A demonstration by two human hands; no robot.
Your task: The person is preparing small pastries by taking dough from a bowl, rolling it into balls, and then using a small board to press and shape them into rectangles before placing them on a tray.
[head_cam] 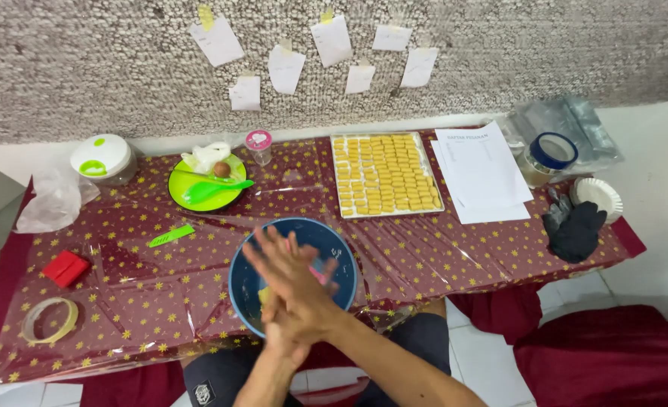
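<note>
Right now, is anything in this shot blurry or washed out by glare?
Head view: the hands, pressed together over the blue bowl, are motion-blurred; the clear plastic table cover shows streaks of glare; the tray of yellow pieces looks sharp; edges bend slightly.

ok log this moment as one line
hands: left and right pressed palm to palm | over: blue bowl | tray of yellow pieces behind | held: cannot tell

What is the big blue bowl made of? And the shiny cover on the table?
The blue bowl looks like plastic: smooth, even colour with a dull sheen. The clear table cover seems to be thin plastic sheeting, since it wrinkles and glints over the red, star-patterned cloth beneath.
</note>
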